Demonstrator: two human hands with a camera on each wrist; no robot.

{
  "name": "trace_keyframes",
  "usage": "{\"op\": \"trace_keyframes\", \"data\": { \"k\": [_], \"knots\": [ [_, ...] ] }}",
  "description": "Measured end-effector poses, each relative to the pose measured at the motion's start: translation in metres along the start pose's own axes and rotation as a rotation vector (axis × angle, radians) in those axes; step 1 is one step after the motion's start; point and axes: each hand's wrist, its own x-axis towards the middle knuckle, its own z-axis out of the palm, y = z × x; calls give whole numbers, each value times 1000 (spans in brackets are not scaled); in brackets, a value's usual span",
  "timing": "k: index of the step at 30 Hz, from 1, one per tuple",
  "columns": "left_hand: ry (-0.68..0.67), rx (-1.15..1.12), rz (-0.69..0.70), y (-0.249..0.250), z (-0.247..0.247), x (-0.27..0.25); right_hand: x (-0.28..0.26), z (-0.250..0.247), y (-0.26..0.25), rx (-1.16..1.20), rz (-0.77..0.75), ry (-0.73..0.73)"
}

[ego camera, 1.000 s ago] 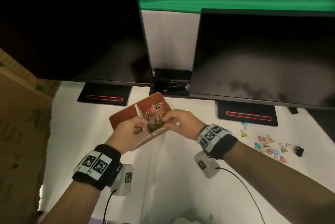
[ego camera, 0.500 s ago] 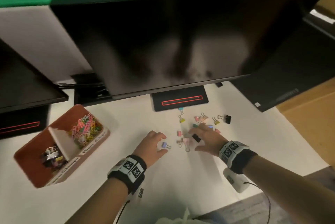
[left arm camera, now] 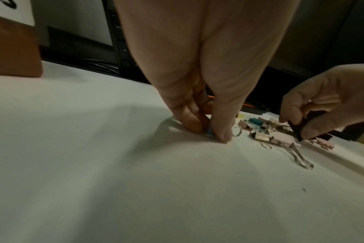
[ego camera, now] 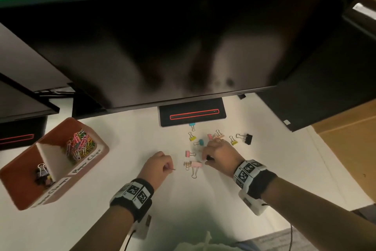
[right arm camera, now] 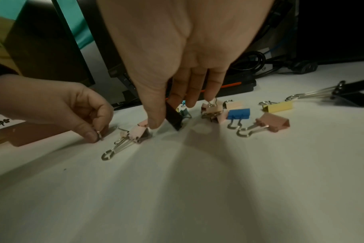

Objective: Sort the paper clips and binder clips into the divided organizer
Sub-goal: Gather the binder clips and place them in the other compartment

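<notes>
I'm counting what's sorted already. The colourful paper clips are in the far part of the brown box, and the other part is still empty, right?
Not quite. The colourful paper clips do lie in the far compartment of the brown organizer, but the near compartment is not empty: the head view shows a few binder clips in it already.

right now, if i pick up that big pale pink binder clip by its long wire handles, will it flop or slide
The big pale pink binder clip probably stays stiff in its folded metal body, but its wire handles look hinged, so the body may swing. On the smooth white table it would likely slide when nudged.
</notes>
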Motion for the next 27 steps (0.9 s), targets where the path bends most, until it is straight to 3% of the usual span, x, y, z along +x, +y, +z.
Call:
{"op": "trace_keyframes", "data": {
  "k": [4,8,15,27],
  "knots": [
    [-20,-143,34,15,1,2,1,-7,2,138,-49,-79],
    [-77,-105,72,34,13,10,5,-8,-4,139,-102,-94],
    [39,-40,49,29,23,9,18,6,-21,-73,-111,-178],
    [91,-32,50,19,13,12,14,1,-17,103,-33,-224]
  ]
}}
